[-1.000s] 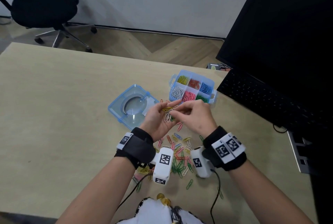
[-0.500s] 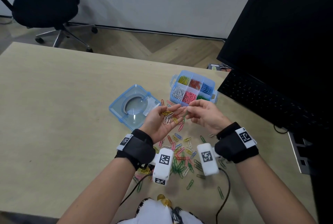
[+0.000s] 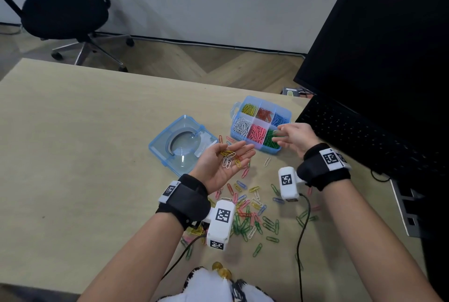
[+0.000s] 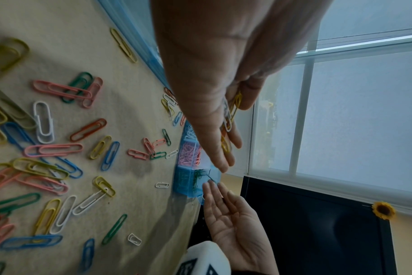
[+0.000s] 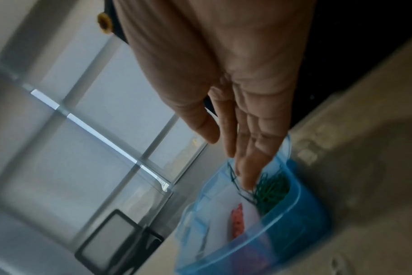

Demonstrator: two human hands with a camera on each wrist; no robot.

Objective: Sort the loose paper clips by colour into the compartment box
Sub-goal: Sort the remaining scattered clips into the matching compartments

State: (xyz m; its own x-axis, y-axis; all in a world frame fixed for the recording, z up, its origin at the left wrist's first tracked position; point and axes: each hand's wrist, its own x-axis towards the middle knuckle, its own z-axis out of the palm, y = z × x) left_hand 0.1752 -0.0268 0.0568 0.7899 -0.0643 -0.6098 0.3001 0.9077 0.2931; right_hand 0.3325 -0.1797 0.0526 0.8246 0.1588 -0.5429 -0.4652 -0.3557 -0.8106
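Note:
The blue compartment box [image 3: 252, 145] stands open with yellow, orange, blue, white, pink and green clips sorted in its cells. My right hand [image 3: 283, 135] hovers over the green cell with fingers straight, its fingertips [image 5: 247, 178] just above the green clips [image 5: 270, 191], and holds nothing. My left hand [image 3: 239, 150] lies palm up left of the box, and several white, yellow and orange clips [image 3: 228, 158] rest on its flat palm, also seen as clips [image 4: 231, 111] in the left wrist view. The loose mixed pile [image 3: 247, 214] is spread on the table between my wrists.
The box's clear blue lid [image 3: 179, 146] lies upside down left of my left hand. A black keyboard [image 3: 364, 136] and monitor [image 3: 388, 34] stand close on the right. Wrist-camera cables [image 3: 302, 229] trail across the near table. An office chair [image 3: 63, 12] stands beyond the far edge.
My right hand left the left palm, swung right to the green cell and spread its fingers. The left hand flattened out, with its clips still on the palm.

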